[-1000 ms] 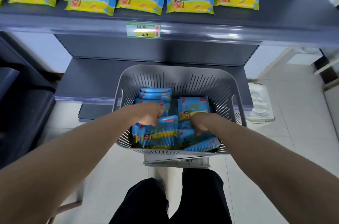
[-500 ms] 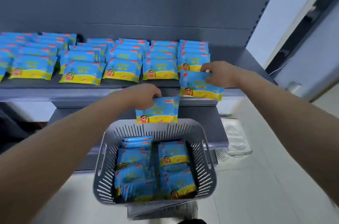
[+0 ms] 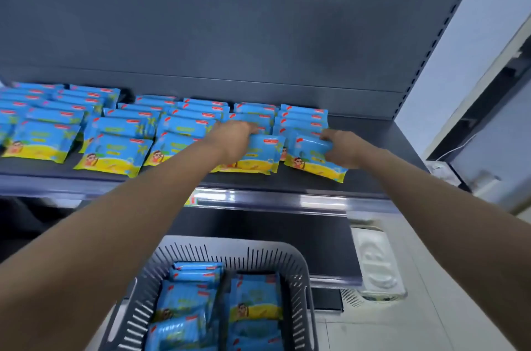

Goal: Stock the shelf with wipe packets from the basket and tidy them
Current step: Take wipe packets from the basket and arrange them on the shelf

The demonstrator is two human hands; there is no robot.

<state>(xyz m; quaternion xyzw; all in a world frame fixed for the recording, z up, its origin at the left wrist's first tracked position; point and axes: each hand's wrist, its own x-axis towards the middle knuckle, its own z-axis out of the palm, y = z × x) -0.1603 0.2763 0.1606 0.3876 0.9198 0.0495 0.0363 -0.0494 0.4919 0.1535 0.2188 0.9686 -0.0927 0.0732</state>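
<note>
back panel (image 3: 230,20): dark grey metal, slotted upright at right edge
wall (image 3: 459,49): pale, plain
floor (image 3: 416,322): light tiles
light: glare on shelf-edge rail (image 3: 287,201)

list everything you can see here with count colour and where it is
wipe packets on the shelf: dozens, exact count unclear, blue and yellow, overlapping rows on the shelf
packet under the left hand: one, blue and yellow, front of the shelf
packet under the right hand: one, blue and yellow, tilted, rightmost row front
packets in the basket: several, blue and yellow, piled inside
shelf: one, dark grey, with a clear front rail
basket: one, grey, slotted walls, below the shelf
price tag: one, mostly hidden, on the rail
left hand: gripping its packet
right hand: gripping its packet
</note>
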